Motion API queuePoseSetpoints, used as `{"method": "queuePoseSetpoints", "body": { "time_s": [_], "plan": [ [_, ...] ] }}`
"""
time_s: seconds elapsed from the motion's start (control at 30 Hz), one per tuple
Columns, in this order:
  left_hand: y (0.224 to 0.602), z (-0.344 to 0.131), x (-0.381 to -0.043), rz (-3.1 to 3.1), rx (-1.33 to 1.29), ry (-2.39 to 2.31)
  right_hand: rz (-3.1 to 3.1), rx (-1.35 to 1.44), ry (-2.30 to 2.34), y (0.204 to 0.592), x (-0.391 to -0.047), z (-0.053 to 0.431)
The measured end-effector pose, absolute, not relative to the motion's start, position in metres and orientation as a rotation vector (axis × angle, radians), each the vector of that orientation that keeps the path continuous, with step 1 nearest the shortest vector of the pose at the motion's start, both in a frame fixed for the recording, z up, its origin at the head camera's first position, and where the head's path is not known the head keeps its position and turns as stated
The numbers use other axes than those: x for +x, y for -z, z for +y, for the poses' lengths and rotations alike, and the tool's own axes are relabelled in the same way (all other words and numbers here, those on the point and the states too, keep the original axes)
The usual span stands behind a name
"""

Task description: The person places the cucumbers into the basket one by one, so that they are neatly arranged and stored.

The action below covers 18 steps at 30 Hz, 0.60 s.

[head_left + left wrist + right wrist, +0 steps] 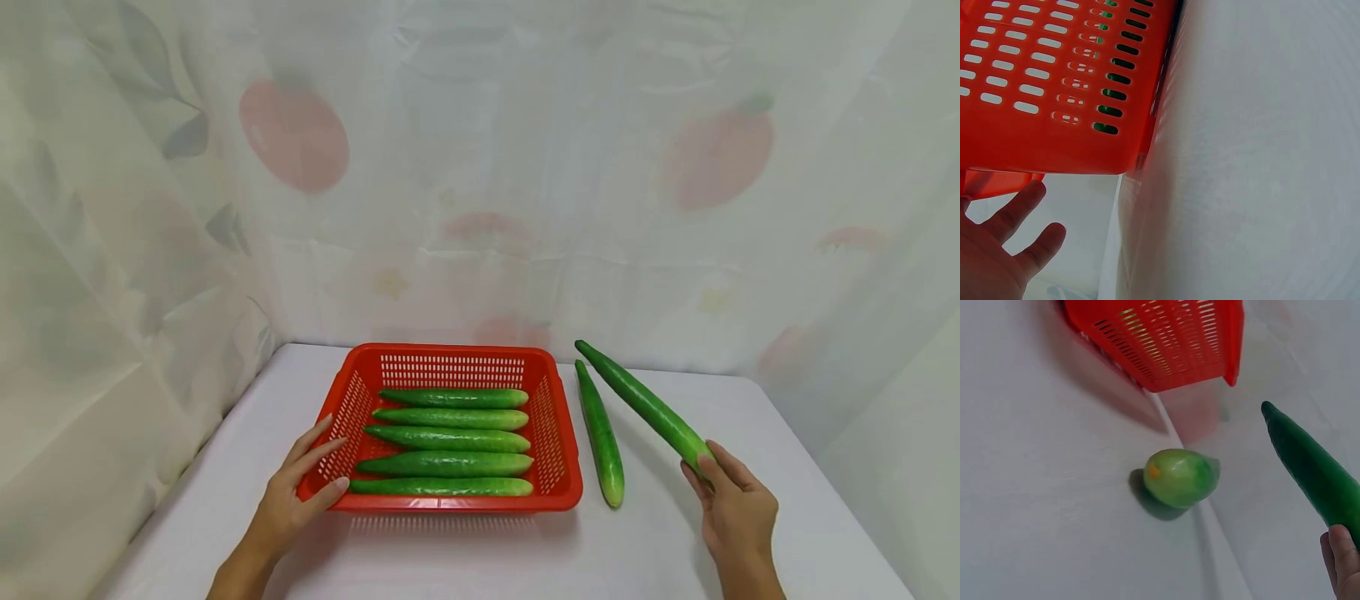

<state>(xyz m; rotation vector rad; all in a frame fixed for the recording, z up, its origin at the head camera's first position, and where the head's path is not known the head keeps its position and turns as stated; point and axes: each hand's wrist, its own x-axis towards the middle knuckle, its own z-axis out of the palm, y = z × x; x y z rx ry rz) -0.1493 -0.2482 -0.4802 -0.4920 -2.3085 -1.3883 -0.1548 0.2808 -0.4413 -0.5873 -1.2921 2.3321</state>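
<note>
A red plastic basket (566, 467) with slotted walls stands on the table, with several green cucumbers (450, 440) lying side by side in it. At its left end is my left hand (288, 492), thumb and spread fingers resting at the rim. The left wrist view shows those fingers (1019, 209) spread beside the slotted wall (1016, 81). My right hand (738, 500) grips a cucumber (648, 404) by its paler end, its dark tip pointing up and to the left above the table. Between basket and right hand, another cucumber (600, 437) lies lengthwise on the table.
A white cloth covers the table (450, 567). Behind it hangs a pale curtain (480, 167) printed with fruit, and more patterned curtain (90, 292) closes off the left side. The white tabletop also spreads to the right of the loose cucumber.
</note>
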Motion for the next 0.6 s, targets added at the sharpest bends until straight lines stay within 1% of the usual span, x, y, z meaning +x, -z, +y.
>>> {"method": "queuePoseSetpoints", "body": {
  "time_s": [0.17,0.33,0.6],
  "plan": [
    [0.48,-0.248,-0.149,-2.312,-0.488,1.378,-1.252,-0.476,-2.416,0.427,-0.152,0.28],
    [0.479,-0.247,-0.149,-2.308,-0.49,1.385,-1.272,-0.306,-2.428,0.416,-0.15,0.273],
    [0.479,-0.246,-0.148,-2.309,-0.471,1.395,-1.354,-0.067,-2.432,0.405,-0.15,0.259]
  ]
}}
